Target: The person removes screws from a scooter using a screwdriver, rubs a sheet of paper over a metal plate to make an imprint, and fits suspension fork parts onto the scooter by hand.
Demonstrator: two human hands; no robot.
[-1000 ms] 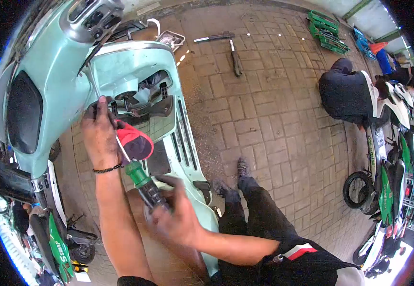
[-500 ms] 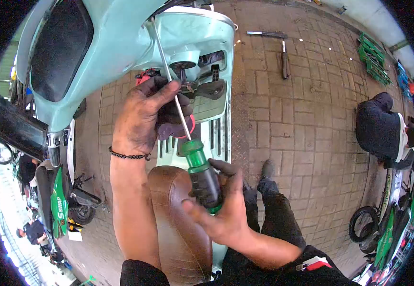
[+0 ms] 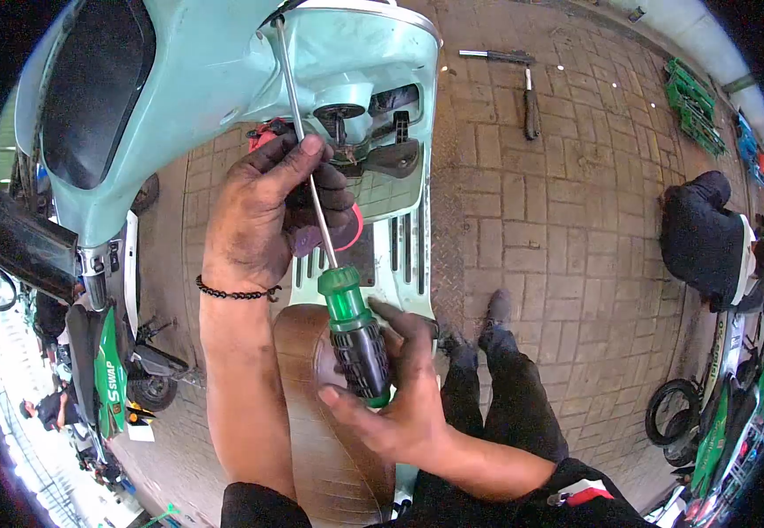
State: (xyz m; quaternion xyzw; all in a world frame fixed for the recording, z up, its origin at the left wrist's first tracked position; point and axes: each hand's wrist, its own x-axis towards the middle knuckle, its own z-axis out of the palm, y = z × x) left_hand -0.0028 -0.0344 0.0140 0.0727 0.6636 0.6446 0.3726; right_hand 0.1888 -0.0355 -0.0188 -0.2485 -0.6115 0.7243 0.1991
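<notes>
A long screwdriver with a green and black handle slants across the middle of the view. Its tip meets the pale green scooter front panel near the top, though the exact contact point is hard to see. Dark-stained fingers of my left hand close around the metal shaft. My right hand curls about the handle from below and the right, thumb and index finger on either side. Below the left hand, a pink-rimmed rounded item is partly hidden. Beneath both arms lies the brown scooter seat.
On the brick paving lie a black-handled tool and a metal bar tool. A crouching person is at the right near a loose tyre. Another motorbike with a green panel stands at the left, and a green crate at upper right.
The screwdriver handle has shifted slightly left and down and now looks sharp where it was blurred. My right hand has moved left with it; my left hand keeps the shaft.
</notes>
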